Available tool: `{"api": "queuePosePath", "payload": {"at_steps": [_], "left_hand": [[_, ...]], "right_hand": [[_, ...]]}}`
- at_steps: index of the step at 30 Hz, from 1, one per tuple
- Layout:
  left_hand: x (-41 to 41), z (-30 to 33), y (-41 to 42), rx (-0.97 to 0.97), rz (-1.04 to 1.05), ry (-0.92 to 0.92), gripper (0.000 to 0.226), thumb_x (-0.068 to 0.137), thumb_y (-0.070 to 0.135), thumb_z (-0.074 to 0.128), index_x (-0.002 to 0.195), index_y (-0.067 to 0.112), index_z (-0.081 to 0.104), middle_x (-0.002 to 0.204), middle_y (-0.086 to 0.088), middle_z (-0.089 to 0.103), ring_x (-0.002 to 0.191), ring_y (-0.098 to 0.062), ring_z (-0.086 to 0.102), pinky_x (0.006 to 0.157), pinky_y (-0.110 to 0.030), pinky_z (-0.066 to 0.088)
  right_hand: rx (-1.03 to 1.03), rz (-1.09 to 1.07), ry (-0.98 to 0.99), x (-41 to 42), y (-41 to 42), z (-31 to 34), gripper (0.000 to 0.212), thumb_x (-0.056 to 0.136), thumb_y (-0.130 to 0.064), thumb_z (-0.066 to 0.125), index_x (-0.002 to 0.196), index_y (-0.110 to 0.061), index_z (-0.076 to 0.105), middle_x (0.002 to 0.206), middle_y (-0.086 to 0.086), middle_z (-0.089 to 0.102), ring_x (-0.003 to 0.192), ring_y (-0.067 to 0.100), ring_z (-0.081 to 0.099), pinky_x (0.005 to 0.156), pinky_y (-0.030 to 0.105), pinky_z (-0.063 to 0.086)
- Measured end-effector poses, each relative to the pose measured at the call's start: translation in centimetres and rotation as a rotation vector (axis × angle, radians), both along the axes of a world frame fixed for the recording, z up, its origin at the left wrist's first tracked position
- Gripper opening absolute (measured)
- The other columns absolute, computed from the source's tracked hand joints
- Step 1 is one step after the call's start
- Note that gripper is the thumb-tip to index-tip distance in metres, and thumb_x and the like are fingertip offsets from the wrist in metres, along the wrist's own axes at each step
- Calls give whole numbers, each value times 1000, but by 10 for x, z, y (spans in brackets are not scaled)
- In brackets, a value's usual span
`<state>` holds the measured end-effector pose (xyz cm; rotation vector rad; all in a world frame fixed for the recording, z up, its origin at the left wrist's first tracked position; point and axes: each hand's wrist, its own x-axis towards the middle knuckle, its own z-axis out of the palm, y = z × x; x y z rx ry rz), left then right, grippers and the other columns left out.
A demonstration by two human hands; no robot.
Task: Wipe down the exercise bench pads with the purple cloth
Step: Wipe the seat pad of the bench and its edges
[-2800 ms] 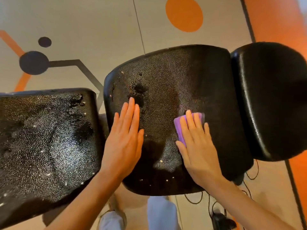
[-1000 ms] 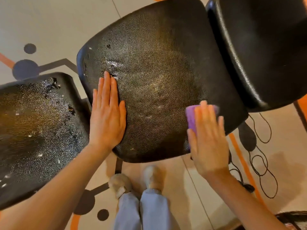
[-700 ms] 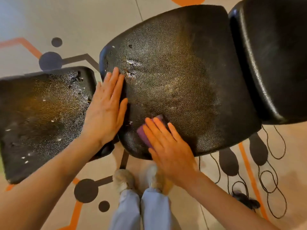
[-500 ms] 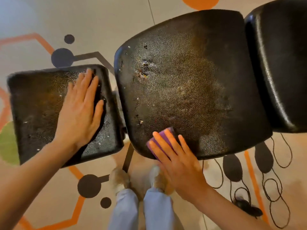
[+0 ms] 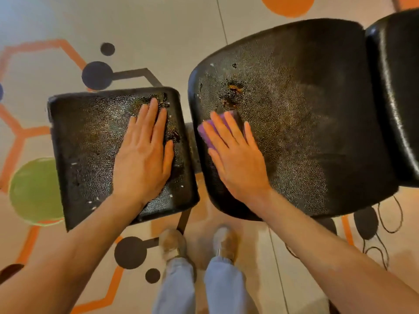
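There are no words, numbers or labels to read here. The pads, the cloth and the floor show no writing at all.

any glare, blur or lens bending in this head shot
Head view: glare streaks run down the right pad, and specular speckle covers the small pad and middle pad; wide-angle bending curves pad edges; slight blur softens the purple cloth and floor markings.

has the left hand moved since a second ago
Yes. The left hand left the middle pad and now rests flat on the small pad across the gap.
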<state>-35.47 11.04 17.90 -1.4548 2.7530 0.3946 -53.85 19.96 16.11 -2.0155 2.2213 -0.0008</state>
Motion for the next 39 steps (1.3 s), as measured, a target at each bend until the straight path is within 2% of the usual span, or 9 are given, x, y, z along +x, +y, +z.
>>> {"api": "queuePosePath", "payload": {"at_steps": [6,13,19,25,27,30,32,37,39], "left_hand": [[1,0,-1,0,-14,-2,60,102,35,26,155,8,14,164,-12,5,152,-24,5,124,-43,12],[2,-4,-1,-23,-28,-2,60,102,34,27,154,6,15,164,-14,6,152,-26,7,124,-44,15],[1,-5,-1,-27,-17,1,60,102,32,27,154,5,16,163,-15,7,152,-27,7,124,-44,14],[1,-6,-1,-60,-24,-18,59,103,32,26,154,4,17,163,-16,8,152,-28,8,124,-43,13],[1,-5,-2,-59,-27,-6,59,103,32,27,153,3,17,163,-16,8,152,-28,9,124,-42,13],[2,-4,-2,-43,-28,12,59,103,31,28,154,4,16,163,-16,7,152,-28,9,124,-43,14],[2,-4,-2,-37,-33,10,59,103,31,28,154,4,16,163,-16,7,152,-29,9,123,-43,14],[4,-5,-1,-49,-35,10,59,103,32,25,154,3,16,163,-17,7,152,-29,8,123,-44,15],[3,-5,-2,-47,-38,18,59,103,32,26,154,4,15,163,-17,7,152,-29,8,123,-44,15]], "right_hand": [[111,221,57,8,79,4,54,97,-34,32,150,-26,25,159,-1,23,147,21,17,116,47,14],[-39,-2,73,-4,-70,-4,54,101,-31,29,153,-22,16,161,2,15,150,23,12,121,48,15],[94,185,42,9,22,4,55,97,-30,32,150,-21,25,160,1,20,149,22,12,118,48,14],[-80,-133,34,-17,-131,2,51,101,-29,28,151,-19,24,161,3,18,150,25,11,121,50,12],[-88,-170,14,-5,-103,0,52,102,-28,28,152,-18,21,162,4,14,150,24,7,122,49,9],[39,21,7,23,-21,4,56,100,-29,32,152,-23,15,162,0,6,151,22,1,121,48,6],[62,121,11,8,-23,1,56,99,-32,32,152,-23,15,162,0,9,150,21,4,121,49,9],[-127,-465,53,-41,-124,0,54,103,-34,21,154,-19,10,163,5,7,150,25,4,122,50,7],[-141,-544,84,-20,-114,-4,54,103,-33,20,154,-18,9,163,7,6,150,27,3,122,51,9]]}}
